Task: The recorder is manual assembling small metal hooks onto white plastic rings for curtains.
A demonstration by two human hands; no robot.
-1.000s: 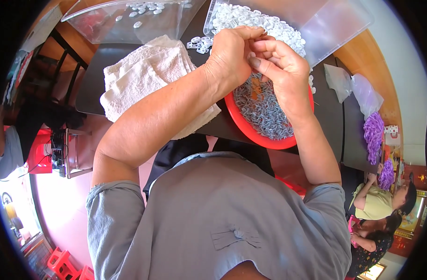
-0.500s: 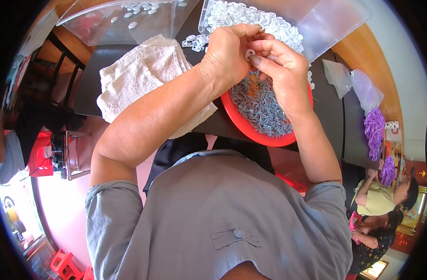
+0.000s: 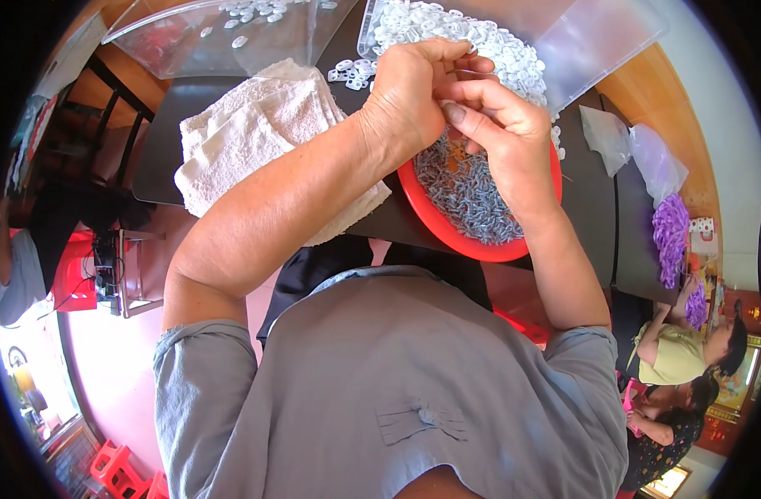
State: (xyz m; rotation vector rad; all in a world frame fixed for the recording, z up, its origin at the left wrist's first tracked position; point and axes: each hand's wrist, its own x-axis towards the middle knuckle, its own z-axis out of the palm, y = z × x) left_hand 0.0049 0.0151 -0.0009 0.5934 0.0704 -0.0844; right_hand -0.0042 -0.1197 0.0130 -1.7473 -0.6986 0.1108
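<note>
My left hand and my right hand meet above the red basin, fingertips almost touching. Thumb and fingers of the left are pinched together, but whatever lies between them is too small or hidden to name. The right thumb presses toward its curled fingers; what it grips is covered by the hands. Inside the basin lies a heap of small grey-blue pieces, with some orange among them. Just beyond, a clear plastic bin holds many small white plastic pieces with holes.
A folded white towel lies left of the basin on the dark table. Near it sit several loose white pieces. Another clear bin stands far left. Clear bags and purple strips are at right, beyond which people sit.
The white piece with a hole that showed at my right thumb is now out of sight. My right thumb and fingers have shifted slightly; the left hand has hardly moved.
</note>
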